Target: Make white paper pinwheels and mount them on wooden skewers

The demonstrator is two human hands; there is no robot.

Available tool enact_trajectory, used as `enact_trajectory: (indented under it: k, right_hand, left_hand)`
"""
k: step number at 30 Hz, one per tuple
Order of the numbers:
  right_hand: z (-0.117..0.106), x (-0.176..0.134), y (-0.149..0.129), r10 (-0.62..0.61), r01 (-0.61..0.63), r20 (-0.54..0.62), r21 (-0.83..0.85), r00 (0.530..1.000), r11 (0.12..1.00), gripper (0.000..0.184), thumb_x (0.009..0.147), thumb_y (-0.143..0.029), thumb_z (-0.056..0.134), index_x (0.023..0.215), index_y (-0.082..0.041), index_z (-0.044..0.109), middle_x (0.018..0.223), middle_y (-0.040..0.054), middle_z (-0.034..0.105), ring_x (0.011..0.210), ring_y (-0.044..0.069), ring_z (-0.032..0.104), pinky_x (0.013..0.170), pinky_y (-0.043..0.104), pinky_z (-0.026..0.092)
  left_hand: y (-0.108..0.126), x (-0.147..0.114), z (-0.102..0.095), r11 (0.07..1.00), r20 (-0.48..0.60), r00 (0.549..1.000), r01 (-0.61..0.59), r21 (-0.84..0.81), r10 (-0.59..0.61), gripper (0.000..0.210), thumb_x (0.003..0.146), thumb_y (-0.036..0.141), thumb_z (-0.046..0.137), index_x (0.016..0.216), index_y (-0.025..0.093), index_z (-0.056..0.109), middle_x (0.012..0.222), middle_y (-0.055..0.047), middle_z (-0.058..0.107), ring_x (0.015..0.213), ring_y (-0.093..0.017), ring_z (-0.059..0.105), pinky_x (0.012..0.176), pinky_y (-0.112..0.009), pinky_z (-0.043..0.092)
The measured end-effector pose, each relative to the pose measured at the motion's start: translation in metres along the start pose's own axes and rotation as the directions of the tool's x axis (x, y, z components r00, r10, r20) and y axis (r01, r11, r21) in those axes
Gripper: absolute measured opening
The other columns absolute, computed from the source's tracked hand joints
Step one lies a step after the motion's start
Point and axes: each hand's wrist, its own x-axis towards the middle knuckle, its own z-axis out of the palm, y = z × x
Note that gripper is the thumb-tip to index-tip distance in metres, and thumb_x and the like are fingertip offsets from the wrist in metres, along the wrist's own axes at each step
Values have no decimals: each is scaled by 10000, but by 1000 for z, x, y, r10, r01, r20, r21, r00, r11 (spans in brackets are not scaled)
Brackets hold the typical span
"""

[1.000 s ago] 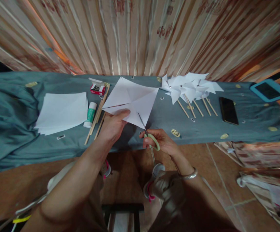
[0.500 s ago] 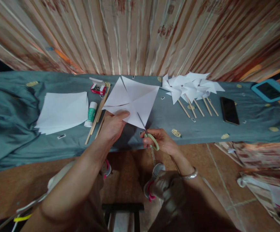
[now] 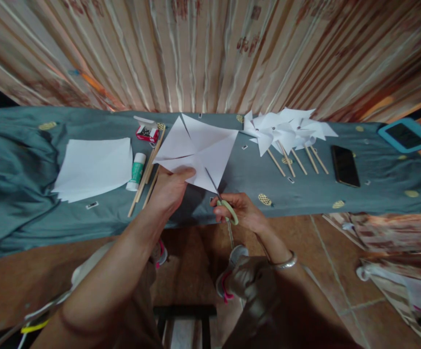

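Note:
Thumb on top, my left hand [image 3: 173,188] grips the near left part of a white paper square [image 3: 212,143]. Slits run in from two of the sheet's corners, at the top and at the left. My right hand [image 3: 237,209] is closed on the handles of green-handled scissors [image 3: 228,212]. Their dark blade lies over the sheet at its near corner, pointing toward the middle; the other blade is hidden under the paper. The paper is held above the cloth-covered table [image 3: 203,213].
Left of the paper lie wooden sticks [image 3: 145,179], a glue stick [image 3: 136,171], an opened red box of small metal pieces [image 3: 147,131] and a paper stack [image 3: 94,167]. On the right are several paper pinwheels [image 3: 286,128], a phone [image 3: 345,166] and a blue-framed tablet [image 3: 406,135].
Paper and scissors have shifted very slightly to the left. Both hands keep the same hold.

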Motion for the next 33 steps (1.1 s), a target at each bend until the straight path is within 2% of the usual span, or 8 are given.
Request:
enact_trajectory:
  k: [9,15,23,33]
  right_hand:
    - [1,0,-1,21,-20,-9,39,1000,999,477,582,-589,818,743,-171,654,557,-35,625,485,79,535,486,203,437]
    - [-1,0,3,5,-4,-20,47,1000,999,476,594,-584,815,769,-169,663,577,-32,626,506,78,525,499,200,433]
    - [-1,-1,1,16,-15,-11,45,1000,999,498,578,-617,808,741,-173,651,572,-33,625,509,82,533,516,208,441]
    - [0,1,-2,23,-23,-26,5,999,1000,498,564,-623,809,699,-173,646,539,-32,626,472,79,525,463,195,415]
  left_hand:
    - [-8,0,-4,999,-35,999,33,19,-33,389,514,231,788,887,236,678,759,1,705,923,-254,654,932,-420,471]
    - [-13,-5,-4,993,-8,993,116,10,-116,387,521,208,791,889,213,671,775,-1,707,906,-248,658,911,-401,477]
    - [-13,-4,-5,994,-9,994,107,-5,-107,383,520,212,793,883,202,672,792,0,708,865,-229,659,887,-390,485]
    - [-10,-4,-3,996,-15,996,87,19,-87,380,516,230,788,877,227,668,759,7,708,867,-238,658,854,-380,495]
